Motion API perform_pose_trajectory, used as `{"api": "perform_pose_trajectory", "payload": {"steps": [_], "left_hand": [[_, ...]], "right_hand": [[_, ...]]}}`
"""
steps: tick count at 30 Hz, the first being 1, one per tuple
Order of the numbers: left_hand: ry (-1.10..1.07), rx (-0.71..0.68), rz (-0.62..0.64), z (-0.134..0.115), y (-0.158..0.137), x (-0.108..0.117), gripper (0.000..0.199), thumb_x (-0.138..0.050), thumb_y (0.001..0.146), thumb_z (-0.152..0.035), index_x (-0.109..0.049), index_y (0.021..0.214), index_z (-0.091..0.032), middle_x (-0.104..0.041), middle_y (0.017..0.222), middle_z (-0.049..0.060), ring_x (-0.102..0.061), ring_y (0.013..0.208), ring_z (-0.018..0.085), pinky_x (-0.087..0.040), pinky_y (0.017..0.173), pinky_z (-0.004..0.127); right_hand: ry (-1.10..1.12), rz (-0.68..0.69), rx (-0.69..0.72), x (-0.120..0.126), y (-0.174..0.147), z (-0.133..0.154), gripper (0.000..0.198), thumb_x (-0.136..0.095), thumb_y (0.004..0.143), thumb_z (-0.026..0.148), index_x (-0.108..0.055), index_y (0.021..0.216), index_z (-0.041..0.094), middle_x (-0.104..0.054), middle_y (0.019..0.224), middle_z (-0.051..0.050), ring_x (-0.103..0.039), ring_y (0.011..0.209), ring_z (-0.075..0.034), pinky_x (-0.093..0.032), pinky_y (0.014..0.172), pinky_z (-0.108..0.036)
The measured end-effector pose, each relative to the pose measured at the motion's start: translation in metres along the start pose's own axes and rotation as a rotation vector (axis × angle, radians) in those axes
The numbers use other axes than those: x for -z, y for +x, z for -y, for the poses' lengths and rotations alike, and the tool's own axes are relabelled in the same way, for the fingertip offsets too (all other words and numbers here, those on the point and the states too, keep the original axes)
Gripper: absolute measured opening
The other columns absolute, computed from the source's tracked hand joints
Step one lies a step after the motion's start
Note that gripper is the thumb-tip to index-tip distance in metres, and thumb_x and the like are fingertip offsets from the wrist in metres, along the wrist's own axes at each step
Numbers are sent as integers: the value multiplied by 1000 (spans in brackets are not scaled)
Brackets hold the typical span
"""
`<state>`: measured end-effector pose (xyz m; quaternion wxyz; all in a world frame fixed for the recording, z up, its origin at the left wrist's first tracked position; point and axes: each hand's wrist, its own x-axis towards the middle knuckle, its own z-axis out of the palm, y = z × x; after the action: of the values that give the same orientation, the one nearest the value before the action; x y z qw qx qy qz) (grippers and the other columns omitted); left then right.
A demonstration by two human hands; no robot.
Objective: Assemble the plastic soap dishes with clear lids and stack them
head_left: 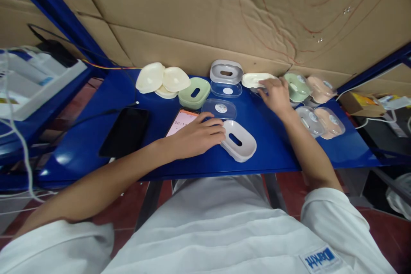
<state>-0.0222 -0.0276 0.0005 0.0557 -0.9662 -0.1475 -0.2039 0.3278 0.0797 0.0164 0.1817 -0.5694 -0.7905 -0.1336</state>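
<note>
My left hand (202, 135) has its fingers bent over the left rim of a pale lilac-white soap dish base (247, 145) with a long slot. The thumb is hidden beneath that hand. Farther right, my right hand (276, 95) pinches the right end of a cream soap dish piece (253, 79) near the cardboard. Clear lids with round stickers, a front lid (221, 109) and a rear lid (218, 89), lie between the hands. Behind them is a grey base (224, 68), and a green base (199, 87) is to its left.
Cream shells (150, 78) are at the back left. Lidded dishes, green (296, 85) and peach (330, 122) among them, are grouped at the right. A lit phone (180, 123) lies beside my left hand, a dark phone (125, 130) farther left. Cardboard (180, 21) backs the blue table (269, 160).
</note>
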Motion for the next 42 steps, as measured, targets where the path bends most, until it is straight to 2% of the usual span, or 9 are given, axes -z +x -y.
{"api": "perform_pose_trajectory", "payload": {"steps": [3, 8, 11, 14, 19, 22, 25, 37, 42], "left_hand": [[-29, 45, -96, 0, 1, 6, 17, -57, 110, -18, -73, 109, -21, -82, 116, 4, -71, 118, 23, -46, 110, 42], [-132, 273, -382, 3, -1, 17, 10, -64, 109, -30, -69, 114, -22, -81, 115, 6, -74, 115, 23, -53, 103, 39], [-173, 338, -397, 3, -3, 19, 13, -65, 109, -32, -68, 116, -22, -80, 115, 7, -74, 111, 23, -55, 100, 38], [-161, 274, -325, -1, -3, 16, 13, -63, 110, -32, -68, 114, -20, -80, 112, 7, -74, 106, 22, -54, 96, 37], [-225, 88, -119, -11, -3, 10, 15, -58, 112, -29, -70, 112, -19, -80, 109, 6, -71, 102, 21, -50, 96, 35], [-232, 32, -14, -16, -3, 5, 14, -59, 112, -29, -71, 114, -20, -79, 111, 5, -70, 104, 21, -48, 97, 34], [-185, -15, 49, -18, -3, -1, 16, -67, 108, -31, -72, 118, -20, -77, 114, 7, -69, 107, 23, -46, 97, 35], [-94, -48, 35, -21, 0, -6, 14, -70, 100, -22, -70, 114, -19, -76, 112, 6, -67, 106, 24, -43, 96, 38], [-45, -6, 40, -25, 0, -6, 9, -67, 96, -14, -68, 103, -20, -74, 106, 6, -67, 102, 24, -42, 96, 39]], "right_hand": [[-47, 38, 62, 6, -14, 7, 36, -50, 109, 36, -76, 123, 15, -80, 120, -18, -69, 116, -37, -42, 112, -58], [42, 67, 283, 41, -94, 59, 30, -56, 111, 38, -77, 112, 17, -81, 107, -14, -73, 102, -31, -49, 93, -45], [175, 84, 413, 48, -140, 96, 21, -63, 110, 31, -76, 119, 19, -82, 111, -10, -75, 104, -25, -51, 91, -40], [212, -14, 525, 43, -165, 120, 20, -69, 107, 28, -76, 124, 20, -82, 112, -8, -75, 104, -23, -54, 91, -37], [242, -314, 534, 40, -167, 119, 43, -83, 97, 35, -70, 137, 27, -82, 112, -7, -75, 112, -26, -56, 103, -42], [215, -141, 503, 43, -164, 108, 62, -79, 99, 48, -61, 151, 21, -76, 137, -15, -67, 137, -32, -49, 118, -51], [236, -15, 542, 42, -167, 104, 55, -74, 105, 39, -58, 154, 19, -76, 138, -14, -67, 137, -29, -46, 120, -50], [246, -22, 515, 39, -170, 113, 41, -69, 106, 25, -63, 147, 22, -81, 128, -10, -74, 119, -26, -49, 108, -47], [184, 37, 552, 39, -161, 118, 19, -64, 107, 25, -73, 123, 22, -81, 127, -10, -74, 115, -26, -50, 100, -46]]}}
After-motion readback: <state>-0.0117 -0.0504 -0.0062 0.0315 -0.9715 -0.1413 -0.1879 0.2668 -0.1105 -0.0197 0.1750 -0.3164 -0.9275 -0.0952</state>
